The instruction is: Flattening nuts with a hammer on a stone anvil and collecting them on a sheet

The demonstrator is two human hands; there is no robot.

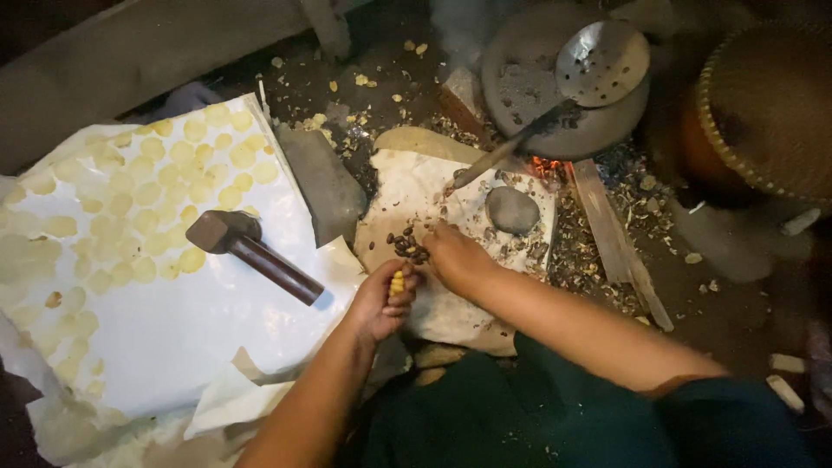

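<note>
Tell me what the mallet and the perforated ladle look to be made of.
Mallet: apparently dark wood, smooth and slightly glossy on the handle, with a blocky brown head. Perforated ladle: likely metal, dull grey, a thin disc punched with small holes; its long handle looks blackened.

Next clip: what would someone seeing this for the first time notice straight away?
Probably the white sheet at left, dotted with rows of flattened yellow discs, with a dark mallet lying on it. In the middle, the left hand holds small yellow pieces while the right hand reaches into dark nuts on a flat stone. Up top, embers glow under a pan with a perforated ladle.
</note>
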